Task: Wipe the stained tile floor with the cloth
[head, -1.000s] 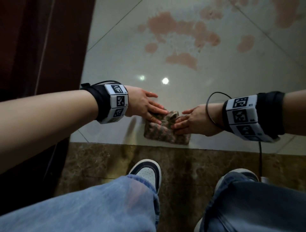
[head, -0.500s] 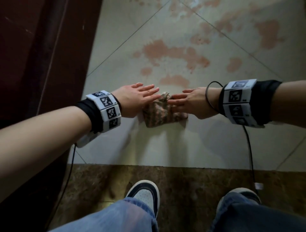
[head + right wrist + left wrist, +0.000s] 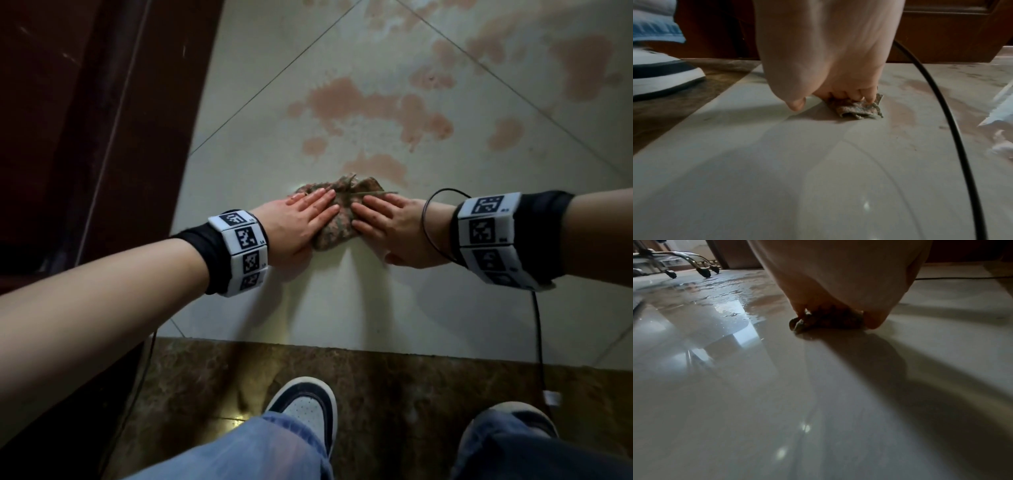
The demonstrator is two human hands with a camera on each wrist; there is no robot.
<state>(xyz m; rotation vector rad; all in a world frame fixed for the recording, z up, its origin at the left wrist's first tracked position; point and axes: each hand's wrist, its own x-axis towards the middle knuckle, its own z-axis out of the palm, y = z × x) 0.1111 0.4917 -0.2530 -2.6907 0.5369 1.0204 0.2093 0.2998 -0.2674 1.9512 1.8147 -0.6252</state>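
A folded brownish patterned cloth (image 3: 337, 219) lies flat on the pale tile floor (image 3: 342, 301). My left hand (image 3: 301, 222) presses on its left half with straight fingers, and my right hand (image 3: 387, 222) presses on its right half the same way. Pinkish-red stains (image 3: 370, 109) spread over the tiles just beyond the cloth, the nearest patch (image 3: 376, 166) touching its far edge. From the left wrist the cloth (image 3: 826, 320) shows under my fingers, with wet stains (image 3: 764, 303) beyond. In the right wrist view the cloth (image 3: 857, 108) sits under my fingertips (image 3: 869, 99).
A dark wooden door (image 3: 85, 120) stands at the left. A brown marble strip (image 3: 394, 387) runs along the near side, with my shoes (image 3: 303, 404) on it. A black cable (image 3: 537, 329) hangs from my right wrist. Chair castors (image 3: 705, 273) stand far off. Crumpled white paper (image 3: 1001, 120) lies at the right.
Both hands have pushed the cloth away from me, from near the marble strip up to the edge of the stains. My fingers have flattened onto it.
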